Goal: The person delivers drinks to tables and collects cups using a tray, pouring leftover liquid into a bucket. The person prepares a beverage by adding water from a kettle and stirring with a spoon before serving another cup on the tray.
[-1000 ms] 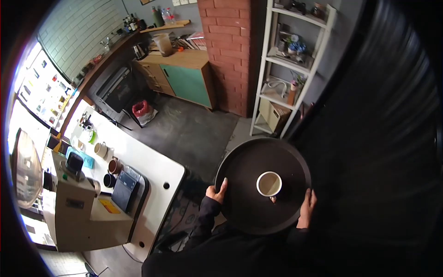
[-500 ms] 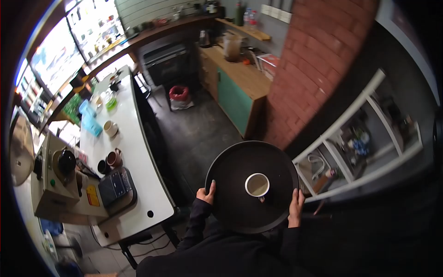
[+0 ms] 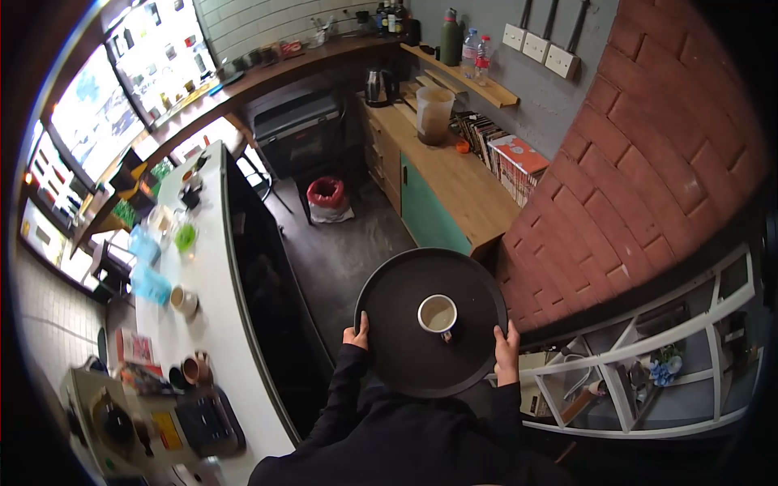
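A round dark serving tray [image 3: 405, 364] is held level in front of my body. On it, a little right of the middle, stands a white cup [image 3: 438, 314] with something pale inside; its handle points toward me. My left hand [image 3: 356, 332] grips the tray's left rim, thumb on top and fingers beneath. At the right rim, my right hand [image 3: 506, 354] is closed on the edge in the same manner. The fingers under the tray are hidden.
To the left runs a long white table [image 3: 227, 324] with mugs [image 3: 194, 371] and a scale [image 3: 207, 421]. Ahead are a bin with a red liner [image 3: 327, 194] and a wooden cabinet [image 3: 478, 202]. A brick wall [image 3: 632, 186] and white-framed shelving [image 3: 624, 389] flank the right.
My view has shifted forward and turned, so the cabinet and brick wall appear larger and the white table's near end has slipped lower. Both hands still hold the tray with the cup on it.
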A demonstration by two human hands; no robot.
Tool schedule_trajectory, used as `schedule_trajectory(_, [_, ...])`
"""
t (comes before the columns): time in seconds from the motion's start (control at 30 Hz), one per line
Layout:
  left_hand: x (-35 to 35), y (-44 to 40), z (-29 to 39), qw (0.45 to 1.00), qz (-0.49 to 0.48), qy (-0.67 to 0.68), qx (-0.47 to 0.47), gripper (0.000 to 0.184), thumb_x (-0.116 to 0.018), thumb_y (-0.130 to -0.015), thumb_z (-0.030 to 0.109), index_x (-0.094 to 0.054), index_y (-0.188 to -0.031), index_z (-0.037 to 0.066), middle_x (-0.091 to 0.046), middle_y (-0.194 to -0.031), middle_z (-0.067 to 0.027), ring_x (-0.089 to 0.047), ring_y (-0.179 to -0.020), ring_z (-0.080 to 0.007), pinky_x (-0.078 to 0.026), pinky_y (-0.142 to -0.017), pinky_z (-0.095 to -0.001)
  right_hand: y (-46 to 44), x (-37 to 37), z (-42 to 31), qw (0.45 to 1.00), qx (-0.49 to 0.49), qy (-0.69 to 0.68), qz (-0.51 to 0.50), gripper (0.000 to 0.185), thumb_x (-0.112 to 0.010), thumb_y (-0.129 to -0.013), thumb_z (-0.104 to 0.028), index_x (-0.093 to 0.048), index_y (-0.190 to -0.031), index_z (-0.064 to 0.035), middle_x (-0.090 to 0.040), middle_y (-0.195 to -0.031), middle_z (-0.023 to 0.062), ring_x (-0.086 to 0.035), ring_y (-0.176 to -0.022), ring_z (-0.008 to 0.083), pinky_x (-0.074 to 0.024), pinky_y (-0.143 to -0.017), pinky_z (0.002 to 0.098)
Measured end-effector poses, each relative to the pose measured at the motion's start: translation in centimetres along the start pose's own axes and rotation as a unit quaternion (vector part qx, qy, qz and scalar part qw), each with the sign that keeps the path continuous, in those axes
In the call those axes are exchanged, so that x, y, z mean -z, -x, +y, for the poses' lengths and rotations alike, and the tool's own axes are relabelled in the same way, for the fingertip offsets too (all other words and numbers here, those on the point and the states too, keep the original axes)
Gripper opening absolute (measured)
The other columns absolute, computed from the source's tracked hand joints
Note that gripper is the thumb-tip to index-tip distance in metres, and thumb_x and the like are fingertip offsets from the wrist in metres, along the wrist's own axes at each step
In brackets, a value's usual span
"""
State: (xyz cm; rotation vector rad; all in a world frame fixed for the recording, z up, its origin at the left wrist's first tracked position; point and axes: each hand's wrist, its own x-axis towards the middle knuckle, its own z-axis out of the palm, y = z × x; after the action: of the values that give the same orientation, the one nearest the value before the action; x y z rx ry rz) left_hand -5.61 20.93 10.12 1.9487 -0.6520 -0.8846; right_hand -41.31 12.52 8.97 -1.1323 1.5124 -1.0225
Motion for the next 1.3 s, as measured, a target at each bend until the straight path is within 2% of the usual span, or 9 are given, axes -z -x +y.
schedule_trajectory(0.27, [-8.1,-18.1,2.7,0.998,0.006,0.063,-0.012,0.068,-0.061,-0.089,0.059,-0.066,-0.075,-0.007,-0.061,-0.062,-0.0067,-0.056,-0.061,-0.0131,-0.047,-0.06,-0.035,-13.9,-8.2,-3.7,0.986,-0.055,-0.156,0.024,0.049,-0.055,-0.094,-0.005,-0.043,-0.14,0.0,-0.053,-0.133,0.0102,-0.051,-0.119,0.0199,-0.0385,-0.102,0.0323])
schedule_trajectory(0.6, [-17.1,-34.9,3.8,0.996,-0.026,0.034,0.084,0.079,-0.059,-0.086,0.066,-0.064,-0.085,-0.012,-0.063,-0.069,-0.0134,-0.061,-0.064,-0.0231,-0.05,-0.064,-0.0381,-30.4,-14.3,-1.3,0.988,-0.109,0.048,0.097,0.045,-0.048,-0.091,-0.004,-0.044,-0.135,0.0062,-0.048,-0.136,0.0232,-0.046,-0.129,0.0343,-0.0375,-0.106,0.0412])
schedule_trajectory(0.67, [-19.7,-39.4,2.0,0.984,-0.034,-0.091,-0.152,0.076,-0.059,-0.087,0.063,-0.065,-0.097,-0.012,-0.063,-0.07,-0.0157,-0.062,-0.066,-0.0248,-0.051,-0.066,-0.0386,-34.0,-15.4,-0.5,0.973,-0.08,0.144,0.165,0.044,-0.051,-0.087,-0.003,-0.05,-0.13,0.0073,-0.055,-0.129,0.0251,-0.051,-0.123,0.0375,-0.0399,-0.104,0.0428])
schedule_trajectory(0.77, [-20.8,-40.8,10.3,0.991,-0.097,0.048,0.084,0.069,-0.059,-0.089,0.06,-0.065,-0.108,-0.007,-0.064,-0.074,-0.0197,-0.065,-0.072,-0.0272,-0.051,-0.07,-0.0395,-38.7,-15.8,1.5,0.946,-0.051,0.246,0.205,0.041,-0.054,-0.083,-0.005,-0.057,-0.122,0.0074,-0.061,-0.119,0.0264,-0.054,-0.119,0.0396,-0.0417,-0.103,0.0431])
schedule_trajectory(0.87, [-24.2,-44.6,8.5,0.995,-0.07,-0.067,-0.033,0.07,-0.058,-0.089,0.061,-0.066,-0.105,-0.006,-0.067,-0.078,-0.0208,-0.067,-0.077,-0.0296,-0.051,-0.072,-0.0404,-41.5,-15.5,-2.5,0.938,-0.064,0.291,0.177,0.04,-0.058,-0.08,-0.008,-0.062,-0.116,0.0071,-0.063,-0.113,0.0271,-0.056,-0.116,0.0397,-0.0422,-0.102,0.0424])
schedule_trajectory(1.03, [-27.3,-46.7,10.2,0.991,-0.112,-0.048,0.058,0.084,-0.058,-0.084,0.069,-0.064,-0.099,-0.013,-0.069,-0.089,-0.0204,-0.068,-0.085,-0.0294,-0.053,-0.077,-0.0376,-44.4,-14.7,-4.2,0.911,-0.054,0.362,0.19,0.04,-0.058,-0.079,-0.01,-0.062,-0.116,0.005,-0.063,-0.114,0.0259,-0.056,-0.115,0.0379,-0.0439,-0.1,0.0445])
schedule_trajectory(1.1, [-28.0,-47.3,10.4,0.982,-0.124,-0.114,0.086,0.086,-0.06,-0.081,0.07,-0.063,-0.103,-0.013,-0.069,-0.092,-0.0206,-0.068,-0.085,-0.0279,-0.053,-0.078,-0.0371,-44.7,-15.4,-4.0,0.825,0.07,0.497,0.261,0.038,-0.06,-0.078,-0.008,-0.062,-0.114,0.0013,-0.064,-0.107,0.0226,-0.056,-0.113,0.0372,-0.0435,-0.098,0.0476])
schedule_trajectory(1.2, [-29.4,-47.9,10.6,0.986,-0.147,-0.038,0.065,0.09,-0.062,-0.08,0.07,-0.061,-0.109,-0.015,-0.07,-0.095,-0.0203,-0.068,-0.087,-0.0273,-0.054,-0.079,-0.0367,-43.9,-16.4,-8.9,0.86,0.12,0.433,0.242,0.037,-0.063,-0.078,-0.005,-0.062,-0.114,-0.0039,-0.064,-0.094,0.0176,-0.064,-0.095,0.032,-0.0501,-0.083,0.0449])
schedule_trajectory(1.3, [-31.1,-49.1,9.5,0.984,-0.167,0.007,0.062,0.09,-0.063,-0.081,0.069,-0.06,-0.113,-0.015,-0.07,-0.098,-0.0206,-0.068,-0.09,-0.0275,-0.054,-0.08,-0.0367,-43.9,-17.2,-6.5,0.995,-0.053,0.082,-0.013,0.026,-0.061,-0.092,-0.008,-0.058,-0.118,-0.0068,-0.059,-0.079,0.004,-0.058,-0.059,0.0096,-0.0462,-0.053,0.0246])
